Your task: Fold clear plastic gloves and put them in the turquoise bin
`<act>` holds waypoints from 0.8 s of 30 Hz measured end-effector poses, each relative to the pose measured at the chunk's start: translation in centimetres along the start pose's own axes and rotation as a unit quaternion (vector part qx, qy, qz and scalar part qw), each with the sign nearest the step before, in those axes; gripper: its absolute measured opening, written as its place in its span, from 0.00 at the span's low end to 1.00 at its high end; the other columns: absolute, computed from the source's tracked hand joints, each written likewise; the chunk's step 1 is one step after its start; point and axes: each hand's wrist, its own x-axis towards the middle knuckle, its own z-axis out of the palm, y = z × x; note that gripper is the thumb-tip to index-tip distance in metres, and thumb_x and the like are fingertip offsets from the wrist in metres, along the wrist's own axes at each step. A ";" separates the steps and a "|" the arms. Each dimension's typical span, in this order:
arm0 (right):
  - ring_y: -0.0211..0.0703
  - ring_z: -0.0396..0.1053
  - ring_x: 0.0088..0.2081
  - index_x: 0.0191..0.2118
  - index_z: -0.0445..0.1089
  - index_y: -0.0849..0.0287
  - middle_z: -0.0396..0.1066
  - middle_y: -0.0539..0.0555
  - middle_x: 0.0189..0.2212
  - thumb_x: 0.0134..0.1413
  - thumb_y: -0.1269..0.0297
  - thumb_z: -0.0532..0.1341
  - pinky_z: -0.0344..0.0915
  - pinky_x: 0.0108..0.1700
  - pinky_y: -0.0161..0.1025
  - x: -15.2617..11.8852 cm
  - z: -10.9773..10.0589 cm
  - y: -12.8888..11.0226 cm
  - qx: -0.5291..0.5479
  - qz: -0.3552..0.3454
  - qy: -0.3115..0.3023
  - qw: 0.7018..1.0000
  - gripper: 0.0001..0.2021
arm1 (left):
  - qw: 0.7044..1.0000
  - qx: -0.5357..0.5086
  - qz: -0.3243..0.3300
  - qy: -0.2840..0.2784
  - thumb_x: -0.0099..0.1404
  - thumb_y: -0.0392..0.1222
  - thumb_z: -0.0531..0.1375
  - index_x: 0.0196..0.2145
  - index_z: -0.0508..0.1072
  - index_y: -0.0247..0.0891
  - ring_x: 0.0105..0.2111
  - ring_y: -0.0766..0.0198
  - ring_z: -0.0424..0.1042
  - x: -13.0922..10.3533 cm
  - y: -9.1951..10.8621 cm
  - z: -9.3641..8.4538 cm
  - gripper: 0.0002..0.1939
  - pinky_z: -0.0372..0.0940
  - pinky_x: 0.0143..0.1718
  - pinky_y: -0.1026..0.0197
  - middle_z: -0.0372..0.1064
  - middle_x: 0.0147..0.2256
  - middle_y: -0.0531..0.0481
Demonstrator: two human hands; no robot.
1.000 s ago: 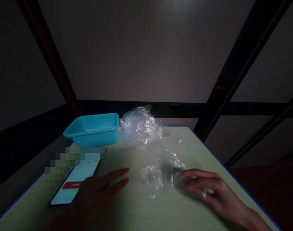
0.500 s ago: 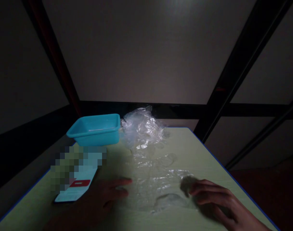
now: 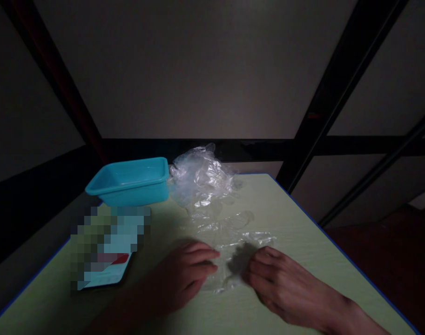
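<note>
A clear, thin plastic glove [image 3: 226,239] lies spread out and wrinkled on the table, its near part between my hands. My left hand [image 3: 189,272] is over its left side, fingers stretched out and slightly apart, with nothing seen in them. On the other side, my right hand [image 3: 277,281] hovers at the glove's near right edge, casting a shadow. Its fingers are curled in together. The thumb and whatever the fingertips may pinch are hidden from me.
Behind the glove sits a crumpled heap of clear plastic [image 3: 201,174]. Left of it stands a blue plastic basin [image 3: 135,186]. A phone [image 3: 109,274] with a lit, partly pixelated screen lies at the left. The table [image 3: 338,279] has a blue edge and meets a wall behind.
Both my hands have moved inward over the glove, closer to each other. My right hand's fingers have curled in. The view has shifted slightly.
</note>
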 end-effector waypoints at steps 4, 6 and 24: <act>0.45 0.64 0.33 0.35 0.66 0.61 0.69 0.55 0.28 0.54 0.76 0.52 0.62 0.36 0.43 0.8 -1.1 0.9 0.029 -0.006 0.002 1.000 0.08 | 0.998 0.027 0.023 -0.044 0.62 0.31 0.54 0.47 0.69 0.37 0.54 0.56 0.60 -0.5 0.3 0.5 0.15 0.59 0.52 0.52 0.64 0.54 0.45; 0.45 0.65 0.33 0.37 0.66 0.61 0.70 0.55 0.29 0.53 0.76 0.52 0.63 0.36 0.42 1.4 -1.9 1.4 0.064 0.005 0.000 0.998 0.09 | 0.997 0.031 0.024 -0.065 0.62 0.32 0.55 0.49 0.68 0.39 0.56 0.56 0.58 -0.9 0.4 0.6 0.16 0.57 0.54 0.51 0.60 0.57 0.45; 0.42 0.65 0.36 0.37 0.67 0.61 0.68 0.54 0.33 0.59 0.69 0.53 0.64 0.38 0.40 3.8 -0.1 4.1 0.215 0.039 0.132 0.967 0.06 | 0.994 0.014 0.000 -0.106 0.61 0.35 0.58 0.54 0.64 0.46 0.59 0.51 0.52 -1.5 1.3 0.2 0.23 0.53 0.57 0.46 0.51 0.61 0.46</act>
